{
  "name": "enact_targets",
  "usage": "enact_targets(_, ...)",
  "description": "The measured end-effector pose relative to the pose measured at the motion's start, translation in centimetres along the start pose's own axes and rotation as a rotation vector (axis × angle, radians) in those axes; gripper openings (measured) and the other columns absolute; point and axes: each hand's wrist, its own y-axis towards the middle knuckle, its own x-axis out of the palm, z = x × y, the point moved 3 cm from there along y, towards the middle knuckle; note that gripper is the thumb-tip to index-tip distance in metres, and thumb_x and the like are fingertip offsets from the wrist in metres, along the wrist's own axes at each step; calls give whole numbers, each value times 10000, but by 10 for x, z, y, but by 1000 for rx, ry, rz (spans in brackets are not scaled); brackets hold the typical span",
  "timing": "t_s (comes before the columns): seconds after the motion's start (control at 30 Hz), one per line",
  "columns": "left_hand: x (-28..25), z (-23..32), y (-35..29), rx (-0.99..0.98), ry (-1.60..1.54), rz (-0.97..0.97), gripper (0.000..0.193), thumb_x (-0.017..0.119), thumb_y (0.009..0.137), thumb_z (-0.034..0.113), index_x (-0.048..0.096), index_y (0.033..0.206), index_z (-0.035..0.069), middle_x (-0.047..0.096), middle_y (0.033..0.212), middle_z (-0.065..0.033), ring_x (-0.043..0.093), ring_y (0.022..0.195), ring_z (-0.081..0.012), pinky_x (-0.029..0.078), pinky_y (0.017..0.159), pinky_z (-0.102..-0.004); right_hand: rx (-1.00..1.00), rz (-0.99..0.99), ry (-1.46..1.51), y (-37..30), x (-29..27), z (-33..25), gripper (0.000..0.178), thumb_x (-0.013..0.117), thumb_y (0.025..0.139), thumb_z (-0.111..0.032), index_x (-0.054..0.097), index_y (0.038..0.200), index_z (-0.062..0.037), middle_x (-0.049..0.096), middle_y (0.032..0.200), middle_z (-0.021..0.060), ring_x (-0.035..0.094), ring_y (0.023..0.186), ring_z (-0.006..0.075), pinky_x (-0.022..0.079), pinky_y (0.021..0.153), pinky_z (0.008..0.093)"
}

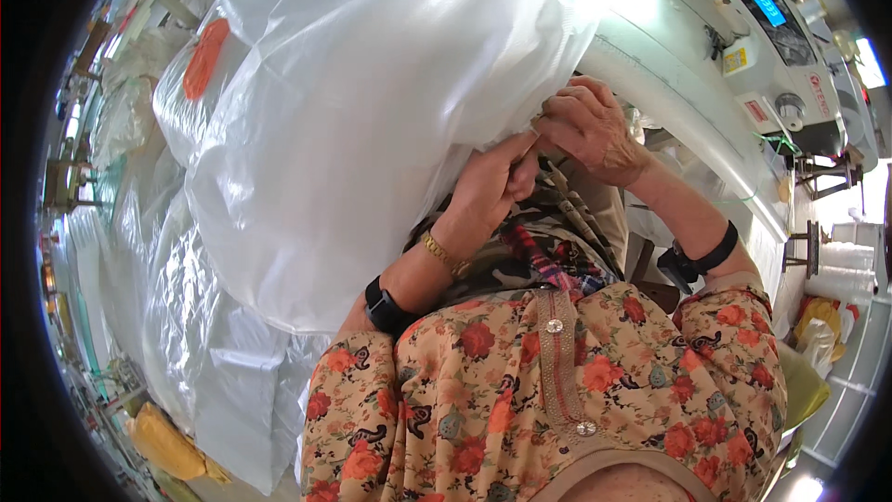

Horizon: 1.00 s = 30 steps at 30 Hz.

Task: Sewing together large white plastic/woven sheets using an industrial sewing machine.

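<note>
A large sheet of translucent white plastic [325,149] spreads from the sewing table across my lap and off to the left. Its right edge runs to my fingers. My left hand [497,177] is closed at that edge, thumb and fingers pinched together. Just beyond it to the right, my right hand [595,130] has curled fingers pinching the same edge, close to my left fingertips. The bit of edge between the fingers is mostly hidden. A white sewing machine [771,84] with a lit blue display stands at the far right, apart from both hands.
An orange bundle of cord [204,58] lies on plastic at the left. More clear plastic [186,316] is heaped there, with a yellow bag [167,442] below it. The white table edge [688,121] curves along the right. Past it are a roll of clear plastic [846,265] and bags.
</note>
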Motion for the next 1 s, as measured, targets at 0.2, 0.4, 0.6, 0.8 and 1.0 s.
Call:
enact_targets(0.2, 58, 18, -33, 389, 742, -356, 349, 642, 931, 296, 594, 1098, -6, 627, 867, -105, 597, 750, -204, 491, 699, -320, 18, 65, 128, -9, -2, 5, 211, 600, 751, -183, 631, 943, -101, 572, 1009, 54, 558, 970, 242, 427, 948, 434)
enact_targets(0.4, 53, 43, -7, 1132, 1813, 73, 335, 653, 829, 57, 583, 1155, 21, 597, 1080, -146, 564, 999, -349, 487, 813, -428, -44, 212, 178, -9, -2, 7, 201, 580, 740, -118, 490, 907, -51, 525, 905, 95, 553, 856, 258, 468, 800, 393)
enact_targets(0.6, 38, 49, -4, 966, 1968, -40, 137, 616, 787, 18, 616, 924, 3, 563, 944, -133, 559, 897, -314, 465, 753, -411, 0, 100, 268, -2, -13, 18, 179, 596, 789, -134, 514, 930, -60, 547, 918, 98, 576, 863, 262, 488, 760, 365)
enact_targets(0.8, 51, 54, -9, 1095, 2171, -181, 96, 590, 750, 56, 611, 834, 14, 529, 968, -105, 545, 950, -266, 462, 816, -394, 251, -114, 212, 6, -19, 49, 185, 662, 822, -204, 627, 975, -108, 595, 1051, 53, 508, 1106, 228, 310, 1050, 428)
enact_targets(1.0, 69, 65, -5, 1124, 2221, -539, 140, 593, 711, 53, 602, 839, -2, 554, 1100, -118, 538, 1080, -276, 456, 910, -405, 109, -190, 127, 20, -17, 48, 115, 637, 828, -216, 593, 866, -116, 569, 895, 25, 525, 1001, 204, 325, 1025, 412)
